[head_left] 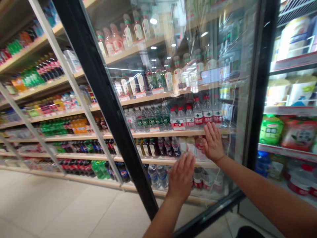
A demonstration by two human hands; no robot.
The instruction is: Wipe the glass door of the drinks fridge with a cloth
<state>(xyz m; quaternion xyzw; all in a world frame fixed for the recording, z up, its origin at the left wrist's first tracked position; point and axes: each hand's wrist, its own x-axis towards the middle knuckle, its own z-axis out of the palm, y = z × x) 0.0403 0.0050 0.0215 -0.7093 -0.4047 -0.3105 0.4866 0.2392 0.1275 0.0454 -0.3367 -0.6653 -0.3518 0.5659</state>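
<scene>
A glass fridge door [173,82] with a black frame [106,99] stands in front of me. My left hand [181,177] lies flat on the glass low down, fingers stretched out. My right hand [213,141] presses flat on the glass a little higher and to the right, fingers together and extended. Neither hand holds anything. Behind the glass, wooden shelves carry water bottles with red caps [198,114], green-label bottles [148,115] and dark soda bottles [163,145].
More glass doors run off to the left over shelves of soda and juice bottles [49,125]. At the right an open fridge section [289,132] holds green and red packages and tubs. The floor [61,211] is pale tile.
</scene>
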